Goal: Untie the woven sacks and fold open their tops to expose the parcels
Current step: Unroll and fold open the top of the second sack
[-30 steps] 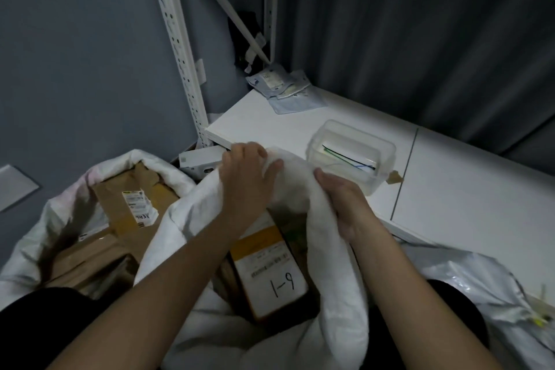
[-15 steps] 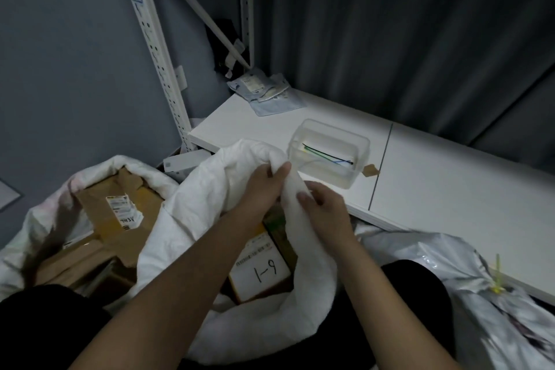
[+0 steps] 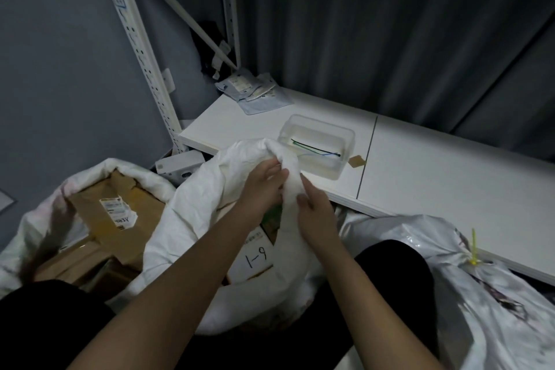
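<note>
A white woven sack (image 3: pixel 192 210) stands open in front of me, its rim rolled outward. My left hand (image 3: pixel 262 186) and my right hand (image 3: pixel 315 213) both grip the far right part of that rolled rim, close together. Inside the sack a parcel with a white label marked "1-9" (image 3: pixel 255 255) shows below my hands. To the left, a second sack (image 3: pixel 36 219) is folded open around brown cardboard parcels (image 3: pixel 120 219). At the right lies a third sack (image 3: pixel 480 294), its neck closed with a yellow zip tie (image 3: pixel 474 249).
A white shelf (image 3: pixel 450 177) runs behind the sacks. On it stand a clear plastic tub (image 3: pixel 318 150) holding cut ties and some grey mailers (image 3: pixel 255 93). A perforated white rack post (image 3: pixel 141 48) rises at the left, with a dark curtain behind.
Both hands slid rightward along the sack's rim and drew closer together, rolling more of the top down. The view shifted slightly, bringing the tied sack at the right into sight.
</note>
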{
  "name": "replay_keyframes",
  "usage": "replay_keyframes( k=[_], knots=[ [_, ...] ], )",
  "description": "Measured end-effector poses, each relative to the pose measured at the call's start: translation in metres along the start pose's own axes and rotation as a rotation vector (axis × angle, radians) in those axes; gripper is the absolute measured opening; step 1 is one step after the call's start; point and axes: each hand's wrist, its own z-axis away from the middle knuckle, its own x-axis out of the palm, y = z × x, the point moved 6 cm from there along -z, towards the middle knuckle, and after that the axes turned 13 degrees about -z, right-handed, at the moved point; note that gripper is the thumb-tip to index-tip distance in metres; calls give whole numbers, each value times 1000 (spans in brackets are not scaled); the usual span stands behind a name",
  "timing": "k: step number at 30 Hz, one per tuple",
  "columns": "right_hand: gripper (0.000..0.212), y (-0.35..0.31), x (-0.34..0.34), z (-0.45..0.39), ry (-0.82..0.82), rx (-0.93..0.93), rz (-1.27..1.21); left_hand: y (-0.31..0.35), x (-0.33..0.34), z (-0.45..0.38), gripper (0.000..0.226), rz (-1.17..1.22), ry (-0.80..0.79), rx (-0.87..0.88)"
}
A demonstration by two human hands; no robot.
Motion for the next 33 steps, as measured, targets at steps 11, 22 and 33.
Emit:
replay_keyframes(
  k=[11, 22, 33],
  knots=[
    [25, 2, -17, 5, 363, -59, -169, -7, -7, 20, 24, 164, -75, -20],
    [23, 32, 9, 4, 55, 425, -1211, -11, -9, 31, 14, -99, -61, 77],
    [18, 4, 4, 28, 70, 3, -98, -13, -5, 33, 23, -52, -84, 45]
  ],
)
